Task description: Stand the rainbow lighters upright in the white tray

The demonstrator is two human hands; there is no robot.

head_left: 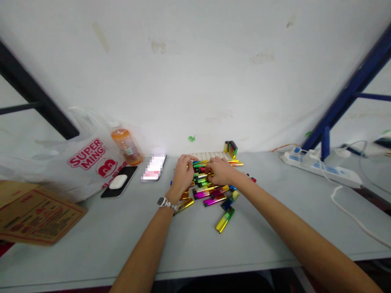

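Evidently I have the pale table point(262, 232) filling the lower view, and over it both forearms come in from the near edge, slanting inward toward each other. Between and below the hands spreads the pile of lighters point(210, 191), shiny and many-coloured, lying flat on the table. Behind it sits a white tray point(210, 156), partly covered. My left hand point(184, 173) is held back-up at the pile's left side, index finger stretched toward the right; my right hand point(221, 171) arches over the middle, fingers bent down among the lighters. I cannot tell whether either hand's fingers grip anything. A standing cluster of lighters point(231, 149) is at the tray's right end. A watch point(166, 203) circles the left wrist.
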